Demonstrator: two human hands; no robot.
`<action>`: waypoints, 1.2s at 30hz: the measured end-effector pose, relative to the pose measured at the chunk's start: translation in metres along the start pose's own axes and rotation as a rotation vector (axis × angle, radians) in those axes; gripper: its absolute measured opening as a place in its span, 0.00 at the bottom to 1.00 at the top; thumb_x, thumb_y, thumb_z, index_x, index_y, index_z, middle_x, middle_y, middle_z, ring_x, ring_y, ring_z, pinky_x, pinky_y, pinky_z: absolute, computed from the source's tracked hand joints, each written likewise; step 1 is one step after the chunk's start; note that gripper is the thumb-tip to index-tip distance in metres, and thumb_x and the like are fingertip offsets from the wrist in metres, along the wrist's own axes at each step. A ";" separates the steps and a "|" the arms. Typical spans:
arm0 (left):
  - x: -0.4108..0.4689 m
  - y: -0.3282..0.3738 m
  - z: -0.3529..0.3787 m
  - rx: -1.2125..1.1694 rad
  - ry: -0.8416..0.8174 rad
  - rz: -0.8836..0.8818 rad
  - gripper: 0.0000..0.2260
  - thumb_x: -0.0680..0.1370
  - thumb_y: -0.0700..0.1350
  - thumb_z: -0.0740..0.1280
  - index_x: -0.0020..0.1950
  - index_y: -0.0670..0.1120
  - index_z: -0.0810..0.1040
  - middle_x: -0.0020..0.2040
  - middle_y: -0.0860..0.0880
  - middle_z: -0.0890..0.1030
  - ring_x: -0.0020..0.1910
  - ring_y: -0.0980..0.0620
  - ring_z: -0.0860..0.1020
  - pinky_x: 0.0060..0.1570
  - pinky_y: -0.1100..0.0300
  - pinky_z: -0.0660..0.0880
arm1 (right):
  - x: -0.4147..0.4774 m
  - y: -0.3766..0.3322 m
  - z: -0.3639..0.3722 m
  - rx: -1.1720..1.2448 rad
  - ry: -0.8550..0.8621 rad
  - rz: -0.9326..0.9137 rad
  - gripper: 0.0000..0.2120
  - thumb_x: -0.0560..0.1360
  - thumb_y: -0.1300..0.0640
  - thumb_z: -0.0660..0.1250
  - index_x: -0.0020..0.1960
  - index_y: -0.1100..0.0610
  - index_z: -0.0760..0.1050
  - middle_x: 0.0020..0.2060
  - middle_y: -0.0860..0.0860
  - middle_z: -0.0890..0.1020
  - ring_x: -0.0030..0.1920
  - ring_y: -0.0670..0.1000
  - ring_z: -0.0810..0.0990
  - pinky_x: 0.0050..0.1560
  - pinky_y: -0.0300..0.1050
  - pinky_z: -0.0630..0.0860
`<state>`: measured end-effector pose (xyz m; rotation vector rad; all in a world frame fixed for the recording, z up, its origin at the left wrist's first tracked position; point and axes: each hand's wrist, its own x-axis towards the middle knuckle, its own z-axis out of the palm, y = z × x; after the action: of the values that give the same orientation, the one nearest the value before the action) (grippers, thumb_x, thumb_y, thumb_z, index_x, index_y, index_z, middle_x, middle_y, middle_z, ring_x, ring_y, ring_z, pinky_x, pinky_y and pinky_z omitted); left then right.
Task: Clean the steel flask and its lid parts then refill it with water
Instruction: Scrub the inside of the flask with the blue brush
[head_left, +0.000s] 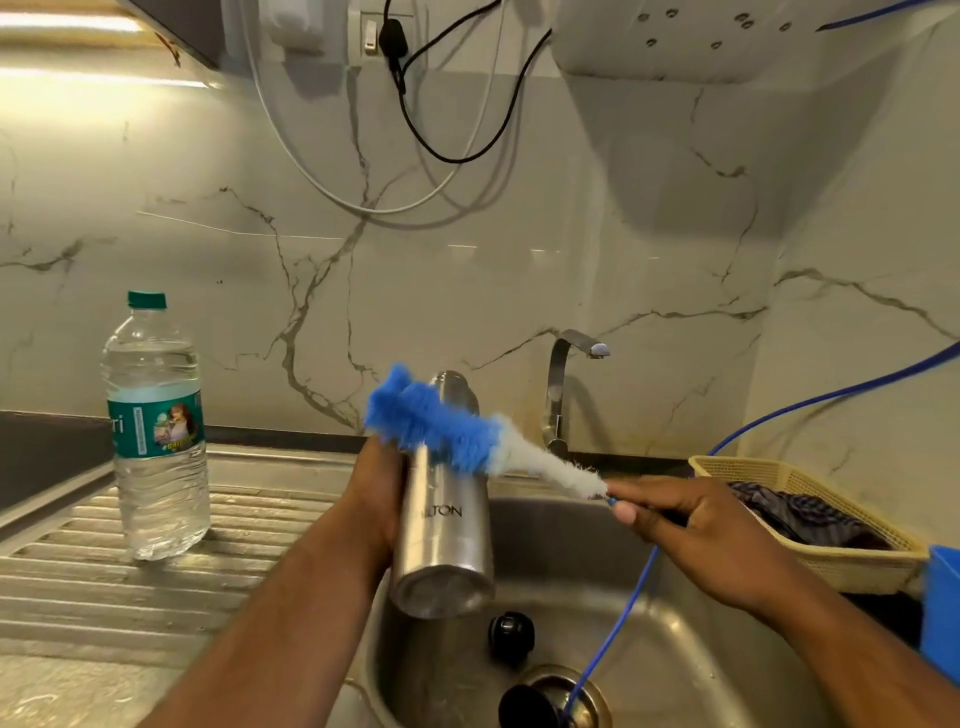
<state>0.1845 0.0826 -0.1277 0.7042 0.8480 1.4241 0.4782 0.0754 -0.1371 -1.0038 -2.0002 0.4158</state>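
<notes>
Your left hand gripped the steel flask round its left side, fingers hidden behind the body. The flask was held above the sink, tilted, with its base toward you and its neck pointing up at the wall. Your right hand pinched the blue wire handle of the bottle brush, whose blue and white bristles lay across the front of the flask's upper part, outside it.

Below the flask, one black lid part sat on the sink floor and another black part lay at the drain. To the left, a plastic water bottle stood upright on the ribbed drainboard, well apart from the flask. The tap stood behind the brush, and a woven basket holding cloth lay close beside your right hand.

On the flask you could read "LTON"; the bottle's teal label was too small to read.
</notes>
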 end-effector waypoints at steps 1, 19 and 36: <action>-0.003 0.000 0.002 0.031 -0.003 -0.044 0.20 0.81 0.57 0.64 0.55 0.39 0.78 0.41 0.40 0.82 0.34 0.44 0.83 0.40 0.52 0.82 | 0.000 0.000 0.000 -0.034 0.026 -0.001 0.15 0.78 0.57 0.71 0.56 0.36 0.81 0.47 0.27 0.83 0.51 0.33 0.81 0.48 0.24 0.73; -0.013 -0.020 0.016 0.421 -0.178 0.041 0.39 0.62 0.62 0.82 0.65 0.41 0.77 0.52 0.37 0.85 0.48 0.40 0.84 0.53 0.43 0.82 | 0.004 0.010 -0.013 -0.079 0.137 -0.033 0.14 0.78 0.54 0.71 0.57 0.35 0.81 0.47 0.26 0.82 0.53 0.31 0.80 0.52 0.24 0.72; -0.031 0.003 0.021 0.247 0.063 0.485 0.29 0.64 0.56 0.79 0.62 0.51 0.76 0.55 0.44 0.82 0.54 0.44 0.83 0.51 0.47 0.81 | -0.017 -0.014 -0.034 -0.295 0.334 0.060 0.15 0.80 0.52 0.70 0.58 0.32 0.78 0.46 0.41 0.85 0.47 0.43 0.81 0.47 0.37 0.75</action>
<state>0.2015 0.0536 -0.1114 1.1124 0.9521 1.7955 0.5042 0.0506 -0.1175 -1.2277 -1.7603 -0.0213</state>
